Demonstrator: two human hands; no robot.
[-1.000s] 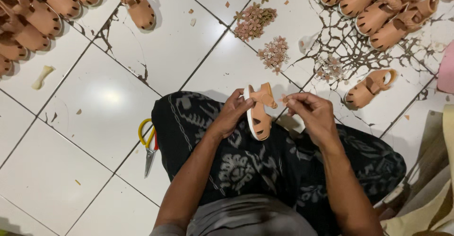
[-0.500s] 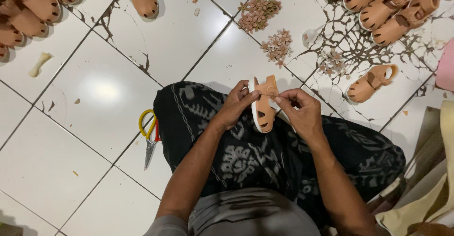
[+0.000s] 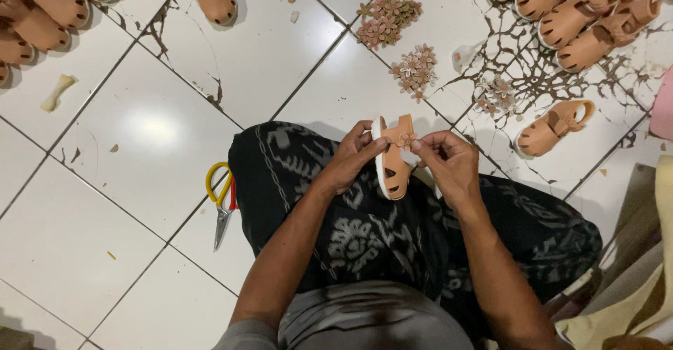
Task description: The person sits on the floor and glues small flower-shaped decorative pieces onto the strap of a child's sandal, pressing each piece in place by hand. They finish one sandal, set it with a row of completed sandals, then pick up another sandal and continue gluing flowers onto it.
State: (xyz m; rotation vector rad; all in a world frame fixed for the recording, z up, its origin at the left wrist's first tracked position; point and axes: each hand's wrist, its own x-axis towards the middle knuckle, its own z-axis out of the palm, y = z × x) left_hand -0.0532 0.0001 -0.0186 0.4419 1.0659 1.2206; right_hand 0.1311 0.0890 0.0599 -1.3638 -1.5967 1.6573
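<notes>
— What did the head camera show of the floor?

— White tiles (image 3: 147,133), glossy, with dark joints. Toward the far right corner they were badly cracked. Rows of tan sandals (image 3: 42,7) lay along the far edge, left and right. A single sandal (image 3: 554,127) sat apart on the cracked tiles. Two heaps of small flowers (image 3: 388,21) lay near the far middle, and scissors (image 3: 221,199) with yellow handles lay just beside the person's dark patterned cloth (image 3: 364,231).

— And the sandal in hand?

— The small sandal (image 3: 392,157) was held over the lap, above the cloth. Its long axis ran nearly away from the person, one end toward the far edge, white sole turned left.

— The hands?

— The left hand (image 3: 348,162) gripped it by the sole side. The right hand (image 3: 449,162) pinched a little flower (image 3: 406,140) against its strap.
</notes>
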